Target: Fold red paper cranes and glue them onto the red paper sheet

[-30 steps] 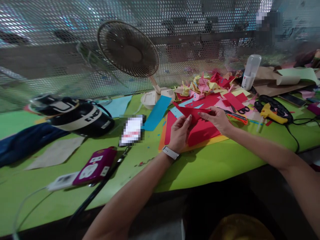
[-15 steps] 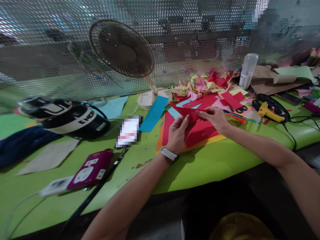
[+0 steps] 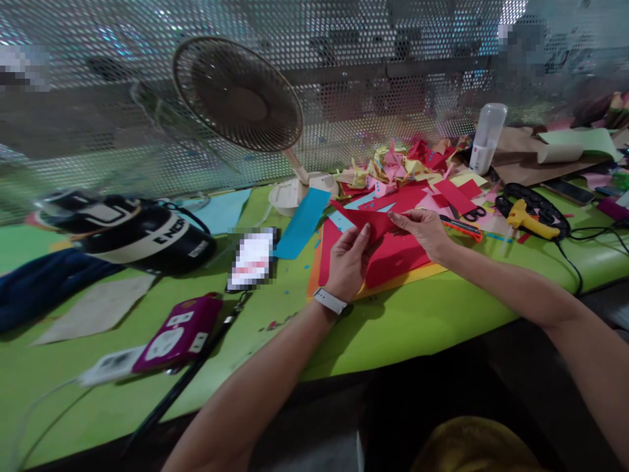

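A folded piece of red paper (image 3: 369, 221) is held up between both hands, its pointed corner reaching to the upper left. My left hand (image 3: 350, 259) grips its lower part, thumb on top. My right hand (image 3: 426, 229) pinches its right end between thumb and fingers. Beneath the hands lie red sheets (image 3: 398, 265) on top of an orange sheet (image 3: 425, 274). Right of them, close to my right hand, rests an orange-and-black utility knife (image 3: 460, 228). A blue paper strip (image 3: 303, 223) lies left of the sheets.
Folded paper scraps (image 3: 393, 167) heap up behind the hands. A small fan (image 3: 240, 98) stands at the back. A yellow glue gun (image 3: 533, 221) with a cord lies right. Left are a phone (image 3: 253, 259), a purple power bank (image 3: 179, 334) and a black bottle (image 3: 147, 233).
My right thumb and fingers have shifted very slightly along the red paper's right end. Otherwise the hands and the paper are almost where they were.
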`<state>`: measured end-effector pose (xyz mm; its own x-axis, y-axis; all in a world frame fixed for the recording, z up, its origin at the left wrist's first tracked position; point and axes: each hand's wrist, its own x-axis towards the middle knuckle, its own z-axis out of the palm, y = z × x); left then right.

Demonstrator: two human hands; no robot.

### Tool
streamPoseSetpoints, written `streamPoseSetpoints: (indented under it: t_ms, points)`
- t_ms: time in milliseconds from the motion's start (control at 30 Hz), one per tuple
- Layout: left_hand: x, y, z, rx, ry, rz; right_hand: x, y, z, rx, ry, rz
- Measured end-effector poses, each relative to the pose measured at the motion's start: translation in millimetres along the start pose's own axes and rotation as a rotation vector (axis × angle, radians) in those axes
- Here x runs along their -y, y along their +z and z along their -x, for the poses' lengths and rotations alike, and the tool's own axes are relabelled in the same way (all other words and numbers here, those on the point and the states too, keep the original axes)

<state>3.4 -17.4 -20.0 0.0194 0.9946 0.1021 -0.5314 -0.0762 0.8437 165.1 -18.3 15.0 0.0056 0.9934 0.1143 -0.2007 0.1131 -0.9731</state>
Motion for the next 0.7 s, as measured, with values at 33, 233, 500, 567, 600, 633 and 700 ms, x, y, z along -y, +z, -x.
streamPoseSetpoints:
  t_ms: [33,233,500,567,600,633,700]
  points:
    - [-1,0.4,0,0.002,0.000,0.005,1,0,0,0.004,-0.001,-0.006]
    - [-1,2.8,0,-0.004,0.023,0.028,3,-2,0,0.031,-0.003,-0.025]
    - [5,0.7,-2,-0.033,0.037,-0.003,3,-4,2,0.019,-0.031,0.042]
    - [6,1.2,-2,-0.039,0.056,-0.016,1,-1,5,0.062,-0.016,0.070]
    - [7,1.8,-2,-0.038,0.063,-0.027,-1,0,6,0.085,-0.002,0.069]
    - [7,2.6,-1,-0.036,0.070,-0.038,-3,2,7,0.104,0.010,0.061]
    - [9,4.4,1,-0.038,0.084,-0.060,-8,5,9,0.131,0.020,0.048]
